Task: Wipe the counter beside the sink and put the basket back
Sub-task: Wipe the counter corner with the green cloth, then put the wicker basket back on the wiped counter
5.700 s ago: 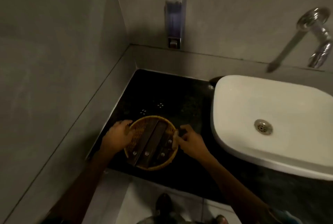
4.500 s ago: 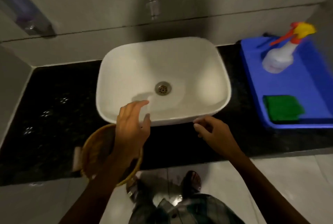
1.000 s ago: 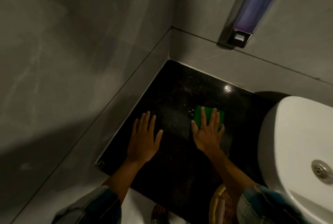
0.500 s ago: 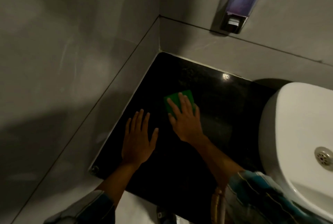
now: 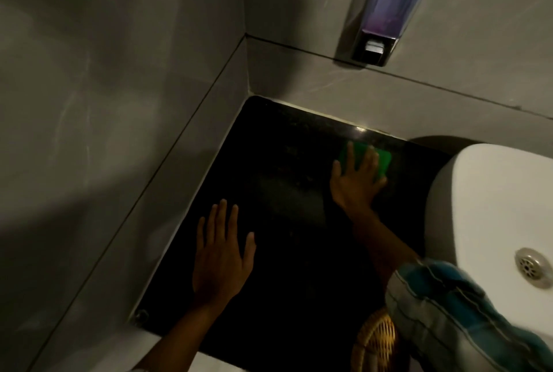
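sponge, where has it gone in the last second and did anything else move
The right hand slid the green sponge left toward the corner, then back right and farther toward the back wall, near the sink. The left hand stayed flat on the counter; the basket stayed at the front edge.

dim, murky | glare speck on counter (image 5: 360,129) (small) | edges warped

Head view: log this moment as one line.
step: wiping counter | right hand: flat on green sponge near sink | left hand: flat on counter | basket: not back
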Motion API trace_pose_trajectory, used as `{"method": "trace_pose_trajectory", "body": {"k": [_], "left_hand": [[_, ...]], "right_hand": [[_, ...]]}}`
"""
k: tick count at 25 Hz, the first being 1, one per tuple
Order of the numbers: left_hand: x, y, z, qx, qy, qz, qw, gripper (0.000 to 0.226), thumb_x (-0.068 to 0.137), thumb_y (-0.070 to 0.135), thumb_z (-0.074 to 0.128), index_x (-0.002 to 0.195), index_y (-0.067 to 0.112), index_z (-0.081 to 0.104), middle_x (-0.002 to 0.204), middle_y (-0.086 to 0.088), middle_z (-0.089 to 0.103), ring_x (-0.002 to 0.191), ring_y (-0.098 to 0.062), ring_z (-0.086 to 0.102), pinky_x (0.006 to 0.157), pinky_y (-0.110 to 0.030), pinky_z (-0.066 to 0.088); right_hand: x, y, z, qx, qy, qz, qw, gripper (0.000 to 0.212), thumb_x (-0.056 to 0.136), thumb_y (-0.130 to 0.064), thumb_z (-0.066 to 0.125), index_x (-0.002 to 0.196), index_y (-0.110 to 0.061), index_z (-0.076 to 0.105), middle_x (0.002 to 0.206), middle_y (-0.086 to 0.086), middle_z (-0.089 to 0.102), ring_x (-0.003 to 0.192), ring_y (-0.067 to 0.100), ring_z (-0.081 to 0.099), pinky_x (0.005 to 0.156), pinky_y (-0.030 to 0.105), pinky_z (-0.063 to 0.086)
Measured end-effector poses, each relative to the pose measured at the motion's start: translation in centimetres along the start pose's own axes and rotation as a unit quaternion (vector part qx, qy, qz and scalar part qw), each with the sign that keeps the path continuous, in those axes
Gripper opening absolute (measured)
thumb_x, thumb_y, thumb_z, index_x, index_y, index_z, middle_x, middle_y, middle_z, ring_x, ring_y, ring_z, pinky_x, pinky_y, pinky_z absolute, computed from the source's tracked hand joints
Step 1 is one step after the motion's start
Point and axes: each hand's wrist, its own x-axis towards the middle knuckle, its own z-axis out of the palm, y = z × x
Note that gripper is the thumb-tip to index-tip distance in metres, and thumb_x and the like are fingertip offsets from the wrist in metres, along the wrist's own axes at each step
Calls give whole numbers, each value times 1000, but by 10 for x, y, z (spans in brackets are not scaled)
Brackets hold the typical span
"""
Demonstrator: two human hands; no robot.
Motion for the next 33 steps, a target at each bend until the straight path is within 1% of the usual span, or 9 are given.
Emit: {"method": "trace_pose_trajectory", "body": {"k": [4,9,14,16,20,23,25,28,33], "left_hand": [[3,-3,3,1,-8,-2,1000,63,94,51,32,147,17,28,159,-10,25,148,-25,17,121,-45,13],[3,0,-6,-3,-20,0,1000,65,92,51,32,146,15,31,158,-11,26,147,-27,20,121,-46,15],[0,2,-13,-51,-41,11,998,70,90,59,22,149,19,23,162,-5,13,150,-22,7,122,-45,9],[1,1,-13,-43,-34,6,998,71,89,58,23,148,17,26,161,-7,16,149,-25,10,122,-46,11],[-4,8,-20,-67,-43,6,997,69,90,53,31,147,15,28,161,-9,19,149,-27,13,121,-49,13],[-4,10,-30,-98,-62,-11,993,64,93,46,42,146,11,32,159,-14,22,148,-31,16,120,-52,13],[-5,21,-40,-98,-75,-20,992,58,95,37,50,144,12,35,156,-16,29,146,-33,21,119,-53,16],[-38,70,-45,-139,-98,30,985,49,91,34,54,137,21,46,135,-10,57,127,-29,49,105,-45,42],[-113,135,-38,-204,-263,61,941,31,84,54,54,109,37,60,92,10,69,84,-10,65,71,-27,54]], "right_hand": [[-6,-92,30,-17,-68,-165,984,59,96,-46,32,151,-34,12,163,13,0,149,30,-3,113,64,1],[-74,-118,40,-50,-147,-417,895,55,96,-45,34,149,-38,18,163,6,5,150,23,0,115,59,6],[-66,-4,9,-31,-27,-152,988,57,97,-43,35,150,-37,14,163,8,4,150,24,2,116,57,9],[-61,12,-1,-17,-61,-79,995,58,97,-48,30,151,-36,10,163,9,-3,149,24,-5,116,59,3],[-62,6,-45,66,-160,-91,981,66,95,-58,29,151,-33,7,163,6,-8,149,24,-11,116,56,-2],[-109,34,-96,182,-117,-170,961,62,96,-35,50,150,-19,24,157,15,25,146,28,20,117,42,21],[-161,72,-130,238,-110,-179,948,44,94,-21,56,136,-18,48,125,9,59,115,20,55,97,30,41],[-231,147,-176,171,-83,-79,979,11,91,-25,57,96,-26,67,78,-14,65,68,0,59,61,20,43],[-279,229,-197,7,-134,114,984,21,94,-34,54,81,-18,59,69,-2,58,58,7,54,48,20,37]]}}
